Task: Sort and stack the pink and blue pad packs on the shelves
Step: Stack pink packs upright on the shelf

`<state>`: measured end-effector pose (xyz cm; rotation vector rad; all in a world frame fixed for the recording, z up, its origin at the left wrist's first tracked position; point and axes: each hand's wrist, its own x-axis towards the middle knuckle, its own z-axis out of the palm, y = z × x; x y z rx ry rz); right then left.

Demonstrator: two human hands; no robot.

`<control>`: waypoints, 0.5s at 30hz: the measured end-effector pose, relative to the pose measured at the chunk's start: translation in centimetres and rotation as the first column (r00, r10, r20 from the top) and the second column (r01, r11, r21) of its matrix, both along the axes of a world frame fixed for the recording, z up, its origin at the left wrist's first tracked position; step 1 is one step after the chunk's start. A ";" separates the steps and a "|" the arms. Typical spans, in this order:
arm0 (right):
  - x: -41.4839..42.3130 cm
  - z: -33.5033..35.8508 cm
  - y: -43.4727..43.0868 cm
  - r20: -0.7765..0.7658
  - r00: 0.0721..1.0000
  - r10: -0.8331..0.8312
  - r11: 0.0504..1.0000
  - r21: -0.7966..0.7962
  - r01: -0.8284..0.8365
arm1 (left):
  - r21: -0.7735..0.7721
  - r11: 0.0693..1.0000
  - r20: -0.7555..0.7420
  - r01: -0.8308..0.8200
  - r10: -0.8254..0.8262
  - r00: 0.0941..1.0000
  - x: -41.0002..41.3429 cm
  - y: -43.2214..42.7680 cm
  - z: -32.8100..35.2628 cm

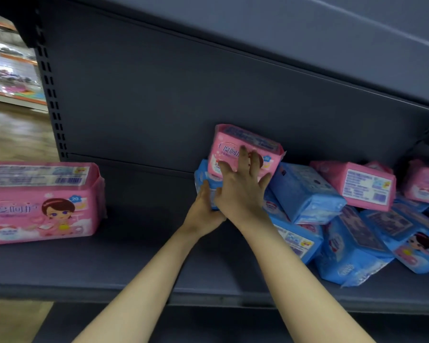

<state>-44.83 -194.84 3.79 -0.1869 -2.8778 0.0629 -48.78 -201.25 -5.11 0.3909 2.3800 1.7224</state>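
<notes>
- Dark grey shelf, matte board with a back panel behind.
- At its left, standing upright on it: one pink pack (printed front facing outward).
- At its right, heaped on it: blue packs, tilted and touching, with pink packs lying on top.

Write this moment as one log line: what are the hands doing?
right hand: fingers spread over top pink pack | left hand: against blue pack beneath, fingers hidden

Rightmost pink pack is cut off by the edge — far aisle blurred.
</notes>
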 end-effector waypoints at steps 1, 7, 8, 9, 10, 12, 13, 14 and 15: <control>0.2 -0.2 -0.5 0.000 1.000 0.029 0.999 -0.014 -0.029 | -0.028 1.000 -0.019 0.007 -0.007 1.000 0.1 -0.4 0.4; 0.7 -1.0 -3.2 0.011 0.987 0.163 0.984 -0.081 -0.162 | -0.060 0.981 -0.237 -0.184 0.165 0.957 1.7 -4.1 1.8; 0.7 -1.0 -3.6 0.023 0.983 0.181 0.980 -0.089 -0.178 | -0.071 0.977 -0.255 -0.203 0.179 0.950 2.0 -4.8 1.6; 0.8 -1.1 -4.1 0.034 0.979 0.202 0.975 -0.098 -0.197 | -0.086 0.970 -0.268 -0.225 0.195 0.943 2.2 -5.4 1.3; 0.9 -1.1 -4.6 0.043 0.974 0.222 0.970 -0.109 -0.217 | -0.102 0.963 -0.277 -0.251 0.215 0.936 2.5 -6.2 1.1; 1.1 -1.4 -5.4 0.059 0.963 0.263 0.958 -0.139 -0.253 | -0.125 0.942 -0.303 -0.310 0.261 0.917 3.2 -7.7 0.9; 1.2 -1.6 -5.8 0.065 0.957 0.282 0.951 -0.152 -0.270 | -0.146 0.929 -0.319 -0.341 0.282 0.905 3.7 -8.5 0.9; 1.4 -1.8 -6.3 0.071 0.951 0.301 0.944 -0.164 -0.286 | -0.169 0.914 -0.339 -0.370 0.299 0.892 4.2 -9.3 1.0; 1.5 -2.0 -6.7 0.075 0.945 0.319 0.937 -0.176 -0.302 | -0.191 0.898 -0.359 -0.396 0.311 0.880 4.8 -10.1 1.2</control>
